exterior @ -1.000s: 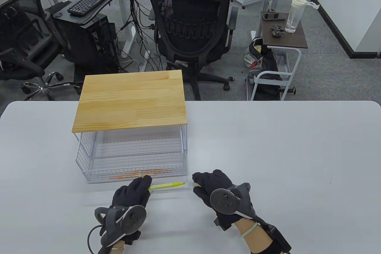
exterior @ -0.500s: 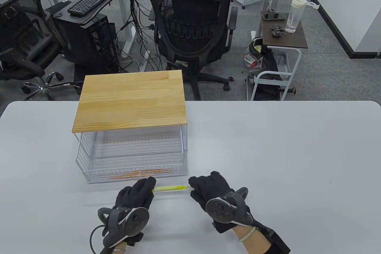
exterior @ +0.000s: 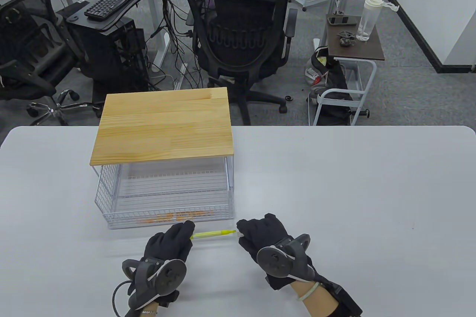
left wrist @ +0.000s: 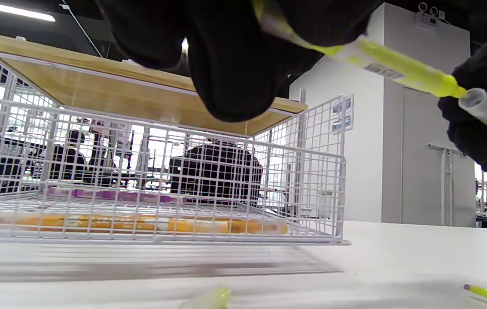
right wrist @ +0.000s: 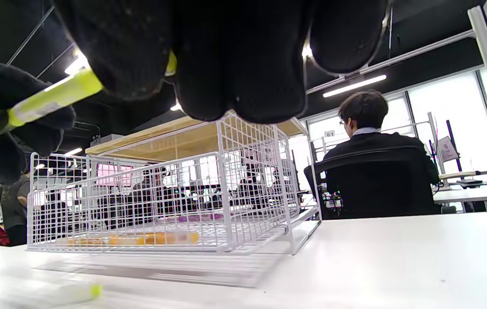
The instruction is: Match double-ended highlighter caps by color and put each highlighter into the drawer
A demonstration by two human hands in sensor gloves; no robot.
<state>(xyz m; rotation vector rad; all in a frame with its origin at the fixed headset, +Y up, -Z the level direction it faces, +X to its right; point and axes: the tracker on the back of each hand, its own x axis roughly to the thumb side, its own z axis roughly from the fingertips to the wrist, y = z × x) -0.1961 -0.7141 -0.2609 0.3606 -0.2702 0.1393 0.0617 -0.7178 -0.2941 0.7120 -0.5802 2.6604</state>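
Observation:
A yellow highlighter point(exterior: 212, 234) hangs level just above the table, in front of the wire drawer point(exterior: 111, 198). My left hand point(exterior: 186, 230) grips its left end. My right hand point(exterior: 241, 233) pinches a clear cap point(left wrist: 479, 105) that sits on the pen's right tip. In the left wrist view the yellow barrel point(left wrist: 398, 66) runs from my fingers point(left wrist: 235, 64) to that cap. The right wrist view shows the barrel point(right wrist: 50, 101) between both gloves. An orange highlighter point(left wrist: 140, 224) and a purple one point(left wrist: 110, 195) lie in the drawer.
The drawer stands pulled out under a wooden top point(exterior: 163, 127). A loose cap with a yellow end point(right wrist: 76, 292) lies on the table below my hands. Behind the table stand office chairs point(exterior: 238, 27) and a seated person point(right wrist: 368, 128).
My right hand has moved left and brought the clear cap onto the highlighter's right tip, closing the gap. The left hand shifted slightly right with the pen.

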